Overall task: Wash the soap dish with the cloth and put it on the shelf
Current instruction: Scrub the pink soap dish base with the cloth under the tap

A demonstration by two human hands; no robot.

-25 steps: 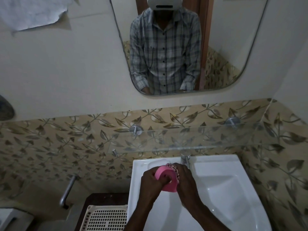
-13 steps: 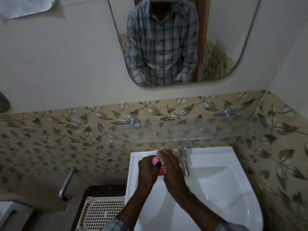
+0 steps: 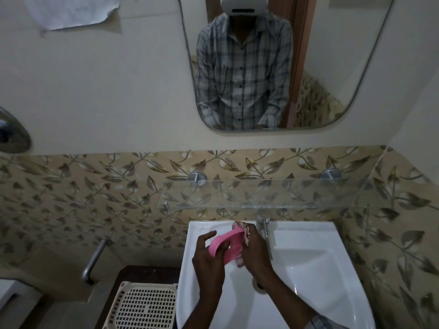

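Observation:
Over the white sink (image 3: pixel 316 269) I hold a pink soap dish (image 3: pixel 225 245), tilted on its edge. My left hand (image 3: pixel 209 262) grips its left rim, thumb and fingers curled round it. My right hand (image 3: pixel 255 252) presses a patterned pink-and-white cloth (image 3: pixel 242 227) against the dish's right side; the cloth is bunched in my fingers and mostly hidden. The glass shelf (image 3: pixel 261 193) hangs on the tiled wall just above the sink, bare.
A chrome tap (image 3: pixel 264 225) stands behind my right hand. A cream perforated basket (image 3: pixel 145 305) sits on a dark stand left of the sink. A metal pipe (image 3: pixel 93 260) juts from the left wall. A mirror (image 3: pixel 332 55) hangs above the shelf.
The dish has turned from facing me to tilted edge-on, and my right hand with the cloth has shifted along its right side. The camera view has tipped up slightly.

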